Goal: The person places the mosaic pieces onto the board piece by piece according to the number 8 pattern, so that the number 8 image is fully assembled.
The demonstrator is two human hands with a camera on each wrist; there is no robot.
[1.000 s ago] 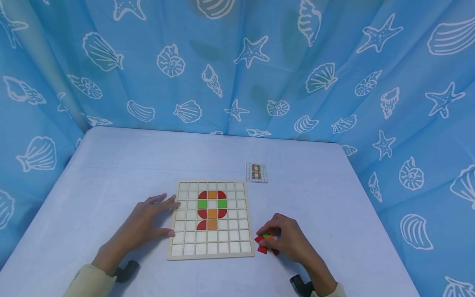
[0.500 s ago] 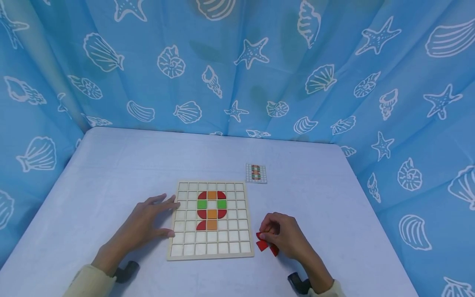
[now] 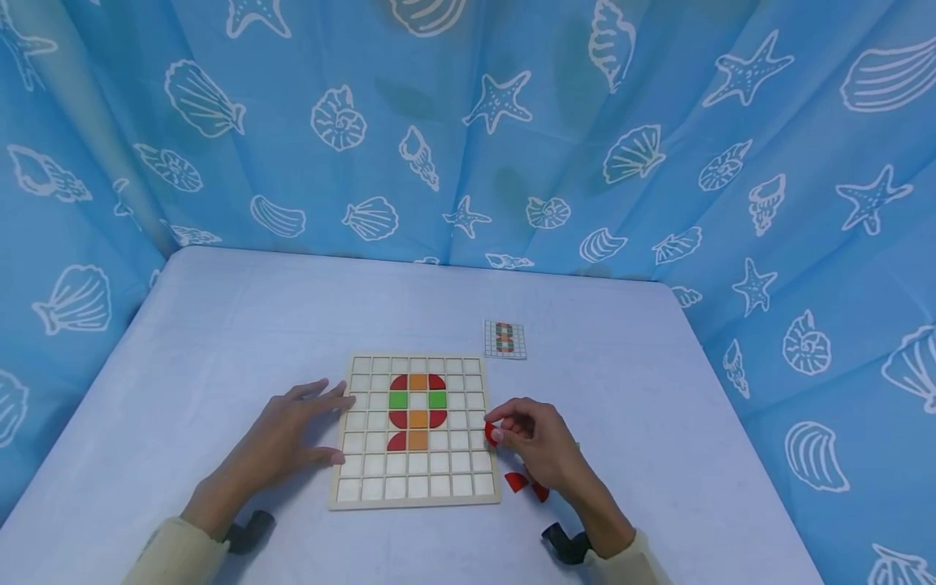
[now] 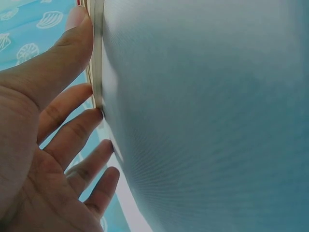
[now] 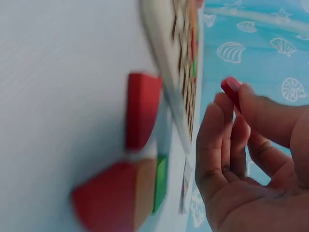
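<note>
A pale wooden grid board [image 3: 413, 504] lies on the table, with red quarter-round, orange square and green square tiles set in its middle columns. My left hand [image 3: 281, 435] rests at the board's left edge, thumb and fingertips against the frame, fingers spread and loosely bent. Between thumb and fingers, my right hand [image 3: 544, 445] pinches a red quarter-round tile [image 3: 491, 434], held up at the board's right edge. Below that hand lie loose tiles: a red one [image 5: 142, 111], another red one [image 5: 108, 198], an orange one [image 5: 145, 183] and a green one [image 5: 161, 183].
A small pattern card [image 3: 504, 340] showing a coloured grid lies beyond the board's top right corner. White cloth covers the table [image 3: 292, 301]. A blue curtain [image 3: 439, 106] with shell and starfish prints hangs behind and at the sides.
My right hand has picked a red quarter-round tile from the loose pile and moved up and left to the board's right edge. The left hand has stayed in place.
</note>
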